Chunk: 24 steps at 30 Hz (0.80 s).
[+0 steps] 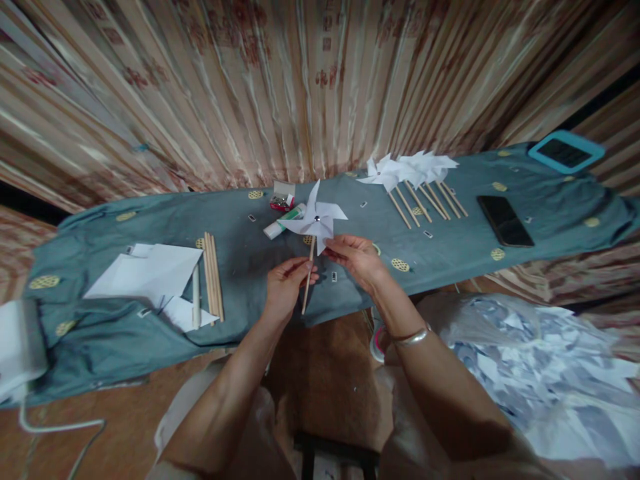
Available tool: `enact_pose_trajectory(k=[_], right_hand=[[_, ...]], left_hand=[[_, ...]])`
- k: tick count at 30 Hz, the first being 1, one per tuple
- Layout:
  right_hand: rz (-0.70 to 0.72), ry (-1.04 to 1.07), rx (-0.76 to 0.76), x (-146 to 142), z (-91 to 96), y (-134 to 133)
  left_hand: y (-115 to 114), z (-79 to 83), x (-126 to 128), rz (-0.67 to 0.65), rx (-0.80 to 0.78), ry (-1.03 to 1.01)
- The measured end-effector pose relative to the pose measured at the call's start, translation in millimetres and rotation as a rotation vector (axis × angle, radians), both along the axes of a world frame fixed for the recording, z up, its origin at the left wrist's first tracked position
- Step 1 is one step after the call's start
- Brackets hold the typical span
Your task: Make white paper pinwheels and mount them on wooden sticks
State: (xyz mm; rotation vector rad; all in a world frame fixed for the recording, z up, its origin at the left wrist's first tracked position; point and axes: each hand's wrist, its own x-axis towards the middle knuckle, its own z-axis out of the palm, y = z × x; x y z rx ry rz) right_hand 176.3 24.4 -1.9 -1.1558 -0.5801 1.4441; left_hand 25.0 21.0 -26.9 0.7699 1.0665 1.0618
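A white paper pinwheel (317,219) with a pin at its centre is held up over the middle of the table. My left hand (289,285) is closed round its thin wooden stick (308,283). With thumb and fingers, my right hand (356,257) pinches the tip of the pinwheel's lower right blade. Just behind the blades lie a green and white tube (275,228) and an opened small box of pins (283,197). Part of the tube is hidden by a blade.
Finished-looking pinwheels (423,170) lie in a row at the back right, near a black phone (505,221) and a blue-framed device (567,152). Paper sheets (150,270) and wooden sticks (213,277) lie left. A plastic bag of paper pieces (540,373) stands at lower right.
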Motion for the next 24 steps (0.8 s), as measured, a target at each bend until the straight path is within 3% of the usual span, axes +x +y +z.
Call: enact_pose_trajectory(k=[9,18,20,24], right_hand=[[0.034,-0.042,0.018,-7,-3.5,0],[0.037,-0.263,0.034,-3,-2.9,-1],[-0.005,-0.342,0.037,7,-2.2,-1],[-0.233,-0.434,0.065,31,-3.2,2]], left_hand=[[-1,0.4,0,-0.008,-0.001,-0.003],[0,3.9,-2,0.001,-0.008,-0.010],[1,4.6,-3,0.008,-0.018,-0.013],[1,4.9,-5,0.006,-0.042,-0.020]])
